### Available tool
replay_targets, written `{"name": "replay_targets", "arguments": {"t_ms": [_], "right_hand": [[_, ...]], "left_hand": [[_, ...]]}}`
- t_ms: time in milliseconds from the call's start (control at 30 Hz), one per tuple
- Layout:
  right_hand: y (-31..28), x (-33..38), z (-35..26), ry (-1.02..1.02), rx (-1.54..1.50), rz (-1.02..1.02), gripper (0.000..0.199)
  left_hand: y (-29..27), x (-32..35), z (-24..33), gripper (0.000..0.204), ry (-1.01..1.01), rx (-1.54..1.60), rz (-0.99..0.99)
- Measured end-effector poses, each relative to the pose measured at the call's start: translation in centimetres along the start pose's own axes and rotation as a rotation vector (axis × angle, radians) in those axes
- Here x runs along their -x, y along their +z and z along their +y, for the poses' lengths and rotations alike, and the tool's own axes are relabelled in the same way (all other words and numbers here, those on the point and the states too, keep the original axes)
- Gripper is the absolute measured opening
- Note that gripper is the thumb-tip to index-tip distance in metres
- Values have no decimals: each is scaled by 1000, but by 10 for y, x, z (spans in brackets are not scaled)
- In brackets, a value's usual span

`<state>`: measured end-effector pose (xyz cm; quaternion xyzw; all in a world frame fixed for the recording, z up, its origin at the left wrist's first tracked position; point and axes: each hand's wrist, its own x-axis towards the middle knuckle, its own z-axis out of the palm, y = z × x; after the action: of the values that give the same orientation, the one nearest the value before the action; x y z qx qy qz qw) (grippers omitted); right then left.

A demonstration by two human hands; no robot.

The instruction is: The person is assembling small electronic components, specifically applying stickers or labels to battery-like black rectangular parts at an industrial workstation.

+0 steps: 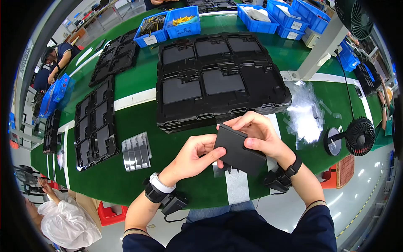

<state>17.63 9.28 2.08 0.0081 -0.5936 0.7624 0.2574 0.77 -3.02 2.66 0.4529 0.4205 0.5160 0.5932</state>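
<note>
Both hands grasped a flat black plastic panel (239, 149) at lower centre: left hand (195, 155) pinched its left edge, right hand (258, 132) gripped its top and right side, above the green table (138, 80), just below stacked black trays (220, 80)

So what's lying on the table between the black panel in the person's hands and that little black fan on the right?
In the head view, a heap of clear plastic film scraps lies on the green table, between the black panel and the small fan.
</note>
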Motion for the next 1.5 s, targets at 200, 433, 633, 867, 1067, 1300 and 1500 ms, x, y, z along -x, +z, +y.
{"name": "replay_targets", "arguments": {"t_ms": [200, 433, 633, 867, 1067, 1300, 1500], "right_hand": [[3, 0, 2, 110, -194, -60, 34], [21, 23, -50, 122, 553, -55, 53], [36, 62, -46, 317, 1264, -156, 57], [23, 84, -46, 332, 1269, -241, 63], [21, 90, -33, 182, 1204, -219, 59], [24, 88, -27, 168, 1184, -193, 58], [23, 85, -27, 190, 1185, -189, 58]], "left_hand": [[-3, 3, -3, 17, -27, -30, -149], [3, -1, -2, 19, 171, -624, 87], [8, -2, -14, 24, 169, -824, 137], [7, 4, -6, 19, 111, -956, -43], [14, 6, -9, 26, 107, -993, -20], [15, 6, -8, 32, 53, -991, -15], [13, 6, -9, 32, 54, -988, -17]]}}
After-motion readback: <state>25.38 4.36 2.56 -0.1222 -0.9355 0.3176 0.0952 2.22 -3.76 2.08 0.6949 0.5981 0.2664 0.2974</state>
